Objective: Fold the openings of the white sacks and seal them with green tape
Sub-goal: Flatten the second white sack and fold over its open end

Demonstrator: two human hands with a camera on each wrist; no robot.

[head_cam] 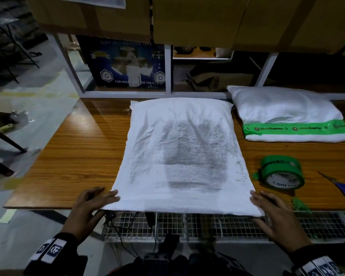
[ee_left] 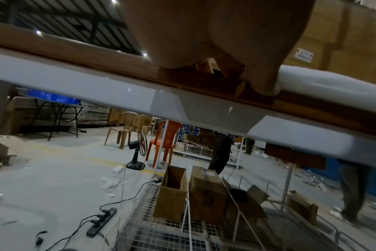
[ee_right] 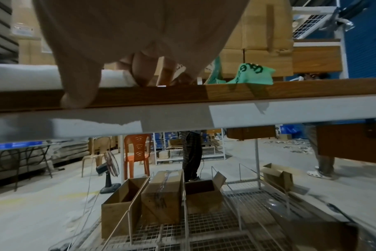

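While both hands sit at the near corners of the sack (head_cam: 179,154), I read this as the start of the fold, with nothing turned over yet. My left hand (head_cam: 92,204) is at seven o'clock on the table (head_cam: 78,156), fingers spread and fairly straight, their tips touching the sack's left corner. My right hand (head_cam: 273,214) is at five o'clock, fingers apart and flat beside the right corner, thumb dropped past the table edge. Neither hand is clamped on the cloth; the wrist views show fingers resting on the wood by the sack's edge, not wrapped round it.

This sack lies flat at the centre, long axis running twelve to six, and its open mouth hangs slightly over the near edge. I judge it is laid that way so the mouth comes to me and both corners can be lifted together for a straight crease.

At two o'clock lies a sealed sack (head_cam: 287,112), its folded end crossed by a green strip, set aside and well apart from my hands. It shows what the finished fold should look like.

At four o'clock, near my right hand, stand the tape rolls (head_cam: 280,172), two stacked, and beyond them the scissors (head_cam: 343,186). They sit on the right, I think, so that hand can reach them while the left pins the fold.

Next I would pinch both corners and roll the mouth away from me; uneven lift could skew the crease.
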